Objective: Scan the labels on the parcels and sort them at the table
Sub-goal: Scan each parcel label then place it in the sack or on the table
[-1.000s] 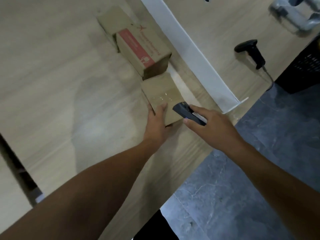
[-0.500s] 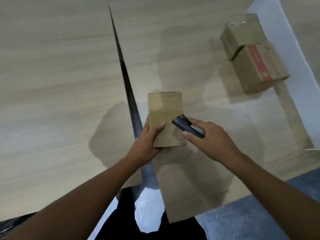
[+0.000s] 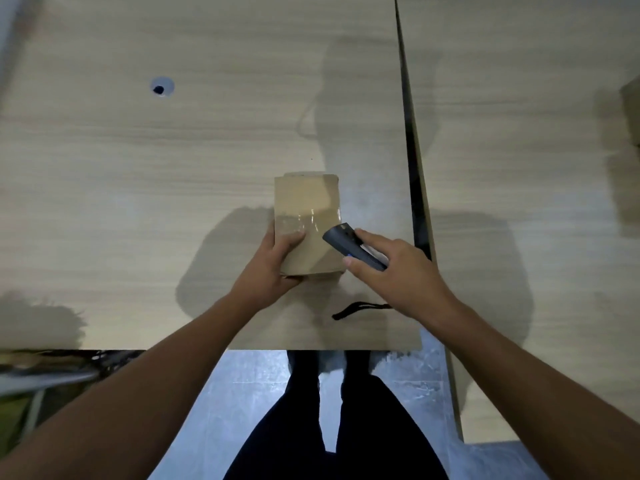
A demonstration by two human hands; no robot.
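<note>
A small brown cardboard parcel (image 3: pixel 306 216) with clear tape across its top lies over the light wooden table (image 3: pixel 156 188), near the front edge. My left hand (image 3: pixel 273 268) grips its near left corner, thumb on top. My right hand (image 3: pixel 394 268) holds a dark handheld scanner (image 3: pixel 349 245), whose head points at the parcel's right side. A black wrist strap (image 3: pixel 360 309) hangs from the scanner below my right hand. No label shows on the parcel's upper face.
A dark gap (image 3: pixel 414 168) separates this table from a second wooden table (image 3: pixel 519 168) on the right. Another cardboard box (image 3: pixel 632 112) shows at the right edge. A cable hole (image 3: pixel 161 87) sits at the back left. My legs stand on grey floor (image 3: pixel 242 393).
The parcel was carried from beside the other boxes on the right table across the gap to the left table. The scanner stayed beside it in my right hand. The view swung left.
</note>
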